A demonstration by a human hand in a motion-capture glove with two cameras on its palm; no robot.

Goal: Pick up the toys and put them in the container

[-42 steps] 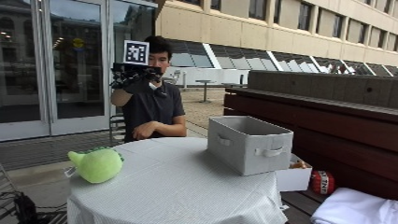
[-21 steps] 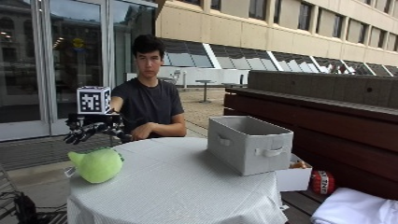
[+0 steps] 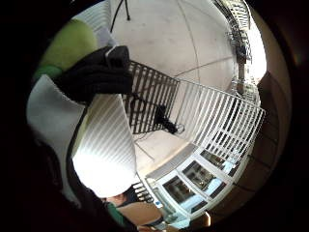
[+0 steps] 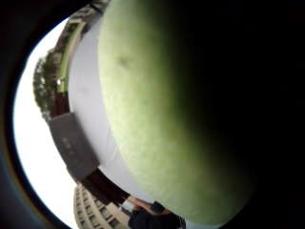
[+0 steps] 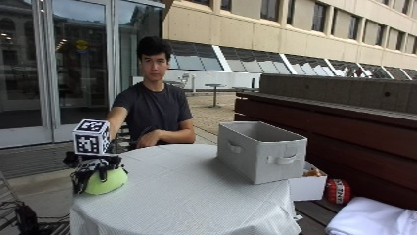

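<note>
One green plush toy (image 5: 104,181) lies at the table's nine-o'clock edge, and one grey fabric container (image 5: 262,151) with a loop handle on its near side stands at about two o'clock on the round table (image 5: 189,196), well apart from the toy. One gloved right hand (image 5: 91,166) sits directly on top of the toy, its black fingers draped down over the green body; the fingers look curled round the toy, though how far they close underneath cannot be told. One bare hand rests at the table's twelve-o'clock rim, in front of the seated person.

The outside view alone shows the container open at the top and the white cloth covering the table. The thumb-side palm view shows what that one hides: the toy's green surface (image 4: 162,119) fills most of the picture, right against the palm, with the container (image 4: 71,143) small beyond it on the cloth. The little-finger-side view adds a black fingertip (image 3: 96,75) lying against the green plush (image 3: 72,43), with paving below the table's edge.
</note>
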